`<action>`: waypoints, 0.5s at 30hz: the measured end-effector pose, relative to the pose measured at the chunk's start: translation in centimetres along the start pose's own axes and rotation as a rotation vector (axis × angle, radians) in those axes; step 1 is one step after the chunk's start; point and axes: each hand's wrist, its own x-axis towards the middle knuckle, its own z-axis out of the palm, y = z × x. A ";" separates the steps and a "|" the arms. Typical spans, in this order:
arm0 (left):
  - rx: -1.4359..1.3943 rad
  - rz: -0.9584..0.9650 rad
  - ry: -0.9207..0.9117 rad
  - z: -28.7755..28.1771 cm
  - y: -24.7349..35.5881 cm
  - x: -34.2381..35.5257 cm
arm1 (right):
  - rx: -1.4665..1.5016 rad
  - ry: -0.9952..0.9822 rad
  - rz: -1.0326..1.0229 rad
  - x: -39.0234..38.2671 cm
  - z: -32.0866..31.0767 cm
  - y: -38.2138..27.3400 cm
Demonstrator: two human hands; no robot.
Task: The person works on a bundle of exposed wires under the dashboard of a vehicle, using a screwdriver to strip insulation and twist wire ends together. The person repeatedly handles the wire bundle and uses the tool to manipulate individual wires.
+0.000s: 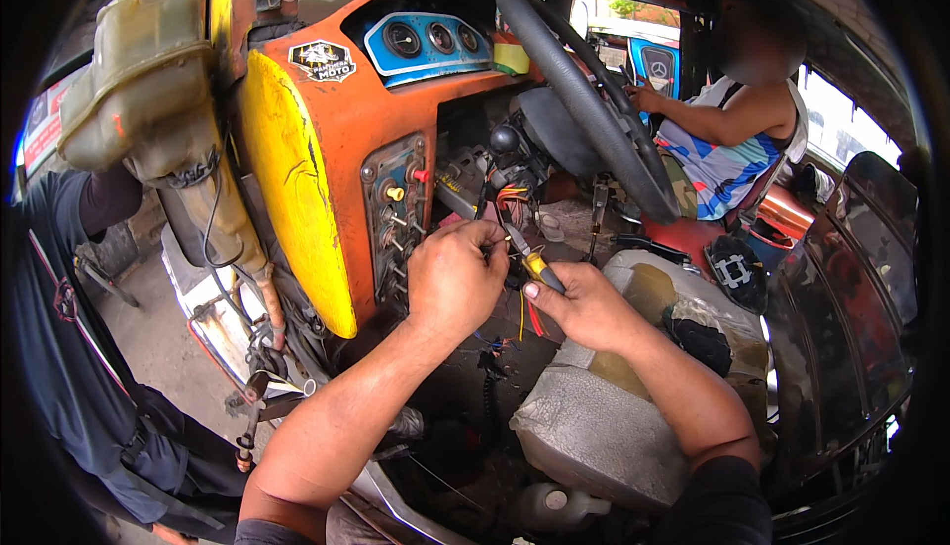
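Observation:
My left hand (450, 273) is closed, its fingertips pinched at a bundle of thin wires (513, 195) below the steering column; the fingers hide exactly which strands they grip. My right hand (586, 309) grips pliers with yellow and dark handles (542, 270). Their jaws point up and left, close to the left fingertips and the wires. I cannot tell whether the jaws touch a strand. Beneath my hands dangle red and yellow wire ends (534, 317).
An orange dashboard (396, 114) carries blue gauges and a switch panel (394, 208). The black steering wheel (594, 99) rises beyond my hands. Right of them is a worn grey seat (584, 416). Another person (727, 139) sits at far right; someone in dark clothes (79, 327) stands at left.

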 end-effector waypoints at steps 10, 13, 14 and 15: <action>-0.022 -0.009 -0.016 0.1 -0.2 0.4 | 0.015 0.047 -0.084 0.2 0.3 0.4; -0.035 0.016 -0.005 0.5 0.2 0.7 | 0.000 0.077 -0.060 0.2 0.1 0.9; -0.043 0.038 0.008 0.8 0.3 0.8 | -0.045 0.107 -0.055 0.2 0.1 1.2; -0.032 0.016 -0.011 0.9 0.4 0.8 | 0.010 0.122 -0.091 0.3 0.2 1.5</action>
